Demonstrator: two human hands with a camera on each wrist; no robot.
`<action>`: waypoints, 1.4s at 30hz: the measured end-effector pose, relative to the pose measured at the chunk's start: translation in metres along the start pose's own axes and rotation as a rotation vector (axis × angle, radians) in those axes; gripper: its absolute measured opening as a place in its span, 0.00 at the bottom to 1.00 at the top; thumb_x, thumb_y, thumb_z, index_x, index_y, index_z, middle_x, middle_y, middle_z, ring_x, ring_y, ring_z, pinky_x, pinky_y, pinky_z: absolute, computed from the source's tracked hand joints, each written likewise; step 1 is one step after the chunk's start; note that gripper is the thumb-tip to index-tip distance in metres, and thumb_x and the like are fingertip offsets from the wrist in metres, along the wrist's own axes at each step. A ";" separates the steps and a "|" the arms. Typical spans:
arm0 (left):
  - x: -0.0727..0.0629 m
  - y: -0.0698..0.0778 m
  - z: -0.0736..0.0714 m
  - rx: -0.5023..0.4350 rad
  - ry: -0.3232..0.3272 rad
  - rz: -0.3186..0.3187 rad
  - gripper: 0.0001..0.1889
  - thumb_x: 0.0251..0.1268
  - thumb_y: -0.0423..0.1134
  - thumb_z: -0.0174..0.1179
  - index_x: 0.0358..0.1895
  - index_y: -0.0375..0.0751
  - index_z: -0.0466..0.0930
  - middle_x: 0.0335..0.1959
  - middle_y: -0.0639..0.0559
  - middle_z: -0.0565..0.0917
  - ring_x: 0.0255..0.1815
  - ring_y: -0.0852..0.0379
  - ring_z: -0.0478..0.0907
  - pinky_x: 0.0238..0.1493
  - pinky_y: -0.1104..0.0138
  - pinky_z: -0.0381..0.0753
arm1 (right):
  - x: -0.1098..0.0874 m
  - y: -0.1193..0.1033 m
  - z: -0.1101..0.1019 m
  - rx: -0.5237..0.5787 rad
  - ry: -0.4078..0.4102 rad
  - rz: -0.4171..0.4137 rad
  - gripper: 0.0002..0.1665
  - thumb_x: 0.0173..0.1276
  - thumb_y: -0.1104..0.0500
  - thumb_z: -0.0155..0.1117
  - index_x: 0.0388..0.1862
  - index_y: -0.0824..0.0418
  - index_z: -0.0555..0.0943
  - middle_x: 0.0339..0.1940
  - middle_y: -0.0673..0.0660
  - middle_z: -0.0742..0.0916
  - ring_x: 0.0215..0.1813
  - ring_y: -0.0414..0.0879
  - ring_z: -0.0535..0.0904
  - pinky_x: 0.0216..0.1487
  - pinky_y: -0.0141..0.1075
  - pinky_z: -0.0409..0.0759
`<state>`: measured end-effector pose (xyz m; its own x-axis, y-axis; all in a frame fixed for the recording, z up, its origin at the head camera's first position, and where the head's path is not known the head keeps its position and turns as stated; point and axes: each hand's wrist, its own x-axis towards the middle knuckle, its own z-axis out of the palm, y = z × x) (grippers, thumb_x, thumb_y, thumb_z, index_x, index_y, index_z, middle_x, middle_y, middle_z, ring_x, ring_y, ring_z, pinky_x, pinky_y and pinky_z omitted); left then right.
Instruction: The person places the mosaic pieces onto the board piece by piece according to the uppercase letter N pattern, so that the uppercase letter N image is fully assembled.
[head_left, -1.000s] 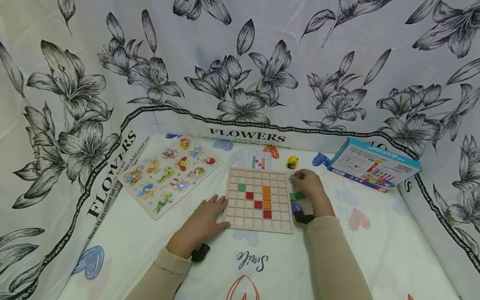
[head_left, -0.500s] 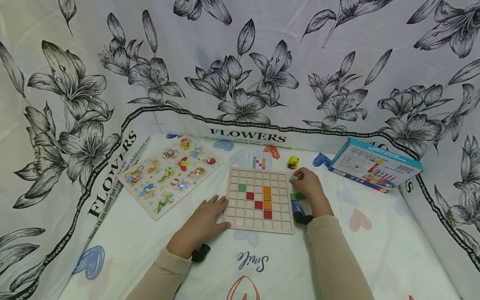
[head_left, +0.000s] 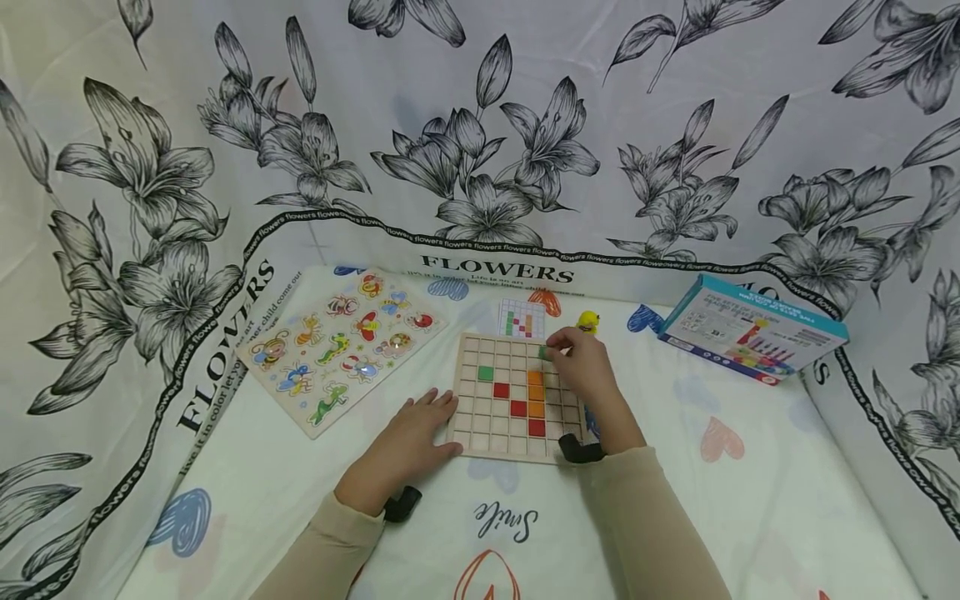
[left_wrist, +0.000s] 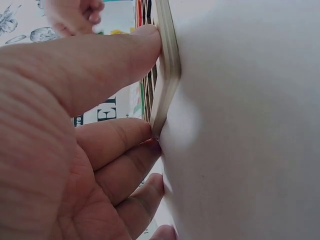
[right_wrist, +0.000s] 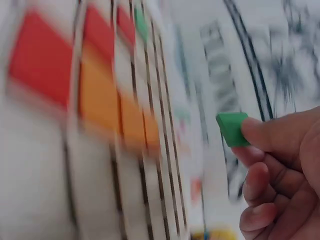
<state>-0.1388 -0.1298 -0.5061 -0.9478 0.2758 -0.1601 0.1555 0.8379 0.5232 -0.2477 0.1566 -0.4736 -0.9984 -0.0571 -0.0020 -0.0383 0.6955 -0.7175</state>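
A wooden grid board (head_left: 480, 446) lies on the cloth, with a green tile (head_left: 486, 373), several red tiles (head_left: 501, 390) and a column of orange tiles (head_left: 536, 393) set in its cells. Above its far right part, my right hand (head_left: 588, 375) pinches another green tile (right_wrist: 232, 129) between thumb and fingers; the right wrist view shows it held clear of the grid. On the board's left side rests my left hand (head_left: 401, 446), thumb and fingertips touching the wooden edge, fingers fairly straight. The right hand and wrist hide part of the board's right edge.
A small grid pattern card (head_left: 521, 319) lies just beyond the board. Behind the right hand stands a yellow toy duck (head_left: 588, 321), partly covered. An insect puzzle board (head_left: 341, 350) is at the left, a blue-edged box (head_left: 753, 329) at the right.
My right hand has moved left from beside the board to over its far right cells, carrying the green tile. The left hand has stayed at the board's edge.
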 end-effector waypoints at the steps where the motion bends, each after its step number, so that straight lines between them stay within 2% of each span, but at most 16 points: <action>1: 0.000 0.000 0.000 -0.002 0.000 0.000 0.40 0.69 0.46 0.77 0.80 0.38 0.73 0.84 0.45 0.71 0.91 0.41 0.56 0.91 0.42 0.52 | -0.002 -0.006 0.007 0.004 -0.022 -0.023 0.06 0.80 0.57 0.69 0.50 0.57 0.87 0.49 0.57 0.90 0.46 0.53 0.80 0.44 0.41 0.81; 7: 0.002 0.000 0.000 0.006 -0.012 0.008 0.40 0.70 0.47 0.76 0.81 0.38 0.73 0.85 0.45 0.71 0.90 0.41 0.56 0.91 0.42 0.52 | -0.013 -0.027 0.050 0.014 -0.141 -0.096 0.02 0.78 0.58 0.72 0.47 0.53 0.87 0.43 0.50 0.90 0.39 0.47 0.80 0.39 0.38 0.81; 14: 0.002 0.000 -0.001 0.014 0.003 0.037 0.40 0.70 0.47 0.76 0.81 0.36 0.72 0.84 0.43 0.72 0.90 0.39 0.58 0.90 0.40 0.54 | -0.015 -0.034 0.076 -0.006 -0.156 -0.146 0.02 0.79 0.56 0.72 0.43 0.52 0.86 0.42 0.49 0.90 0.36 0.45 0.80 0.40 0.39 0.81; 22: 0.003 -0.001 0.000 0.023 -0.001 0.040 0.40 0.70 0.47 0.76 0.80 0.36 0.73 0.84 0.43 0.71 0.90 0.39 0.58 0.89 0.39 0.55 | -0.017 -0.033 0.080 -0.009 -0.116 -0.103 0.05 0.78 0.58 0.72 0.39 0.50 0.85 0.38 0.49 0.89 0.32 0.46 0.77 0.36 0.39 0.77; 26: 0.003 -0.002 0.000 0.041 -0.004 0.046 0.40 0.71 0.48 0.75 0.81 0.36 0.72 0.84 0.44 0.71 0.90 0.39 0.58 0.89 0.39 0.55 | -0.020 -0.034 0.078 -0.018 -0.125 -0.129 0.07 0.77 0.58 0.73 0.38 0.50 0.84 0.37 0.48 0.88 0.33 0.45 0.78 0.36 0.39 0.78; 33: 0.002 -0.005 0.001 0.049 -0.007 0.052 0.40 0.72 0.48 0.75 0.81 0.36 0.71 0.84 0.44 0.70 0.90 0.39 0.57 0.89 0.39 0.55 | -0.023 -0.037 0.074 -0.059 -0.163 -0.192 0.09 0.75 0.60 0.75 0.35 0.50 0.85 0.38 0.48 0.90 0.40 0.44 0.84 0.44 0.43 0.86; 42: 0.002 -0.006 0.002 0.042 -0.001 0.054 0.40 0.71 0.47 0.75 0.81 0.36 0.72 0.84 0.43 0.71 0.90 0.39 0.58 0.89 0.39 0.56 | -0.021 -0.037 0.075 -0.097 -0.196 -0.196 0.05 0.78 0.60 0.72 0.38 0.53 0.88 0.41 0.49 0.91 0.44 0.45 0.85 0.49 0.44 0.87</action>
<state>-0.1411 -0.1329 -0.5113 -0.9375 0.3216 -0.1332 0.2179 0.8406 0.4960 -0.2220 0.0783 -0.4988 -0.9447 -0.3277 -0.0118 -0.2425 0.7224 -0.6475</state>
